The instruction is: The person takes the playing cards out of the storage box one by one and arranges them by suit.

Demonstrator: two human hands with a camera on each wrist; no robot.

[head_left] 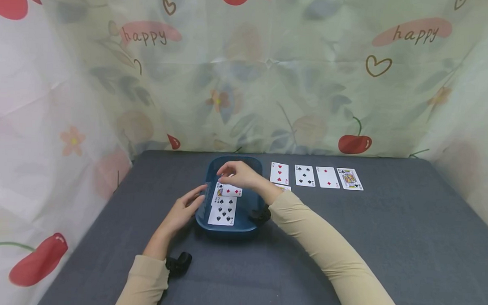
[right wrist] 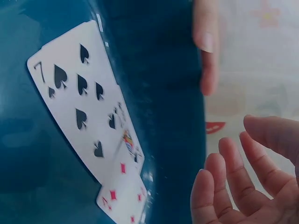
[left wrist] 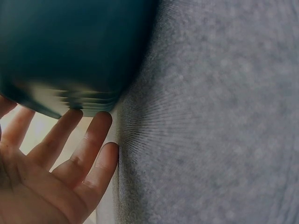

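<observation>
A blue plastic basket (head_left: 247, 224) stands on the dark tablecloth and holds several playing cards. Among them lie a seven of spades (right wrist: 77, 84), a diamonds card (head_left: 232, 190) and a partly covered face card (right wrist: 128, 140); they overlap. My left hand (head_left: 181, 211) is at the basket's left side, fingers spread and extended, the fingertips against or very near its wall. Over the far part of the basket hovers my right hand (head_left: 241, 174). Its fingers are loosely bent, and the right wrist view shows nothing between them.
Right of the basket, a row holds a three of hearts (head_left: 279, 173), a spades card (head_left: 305, 175), a two of diamonds (head_left: 328, 177) and a king (head_left: 350, 178). Another card (head_left: 284, 187) is mostly hidden behind my right forearm. A patterned curtain (head_left: 266, 81) hangs behind the table.
</observation>
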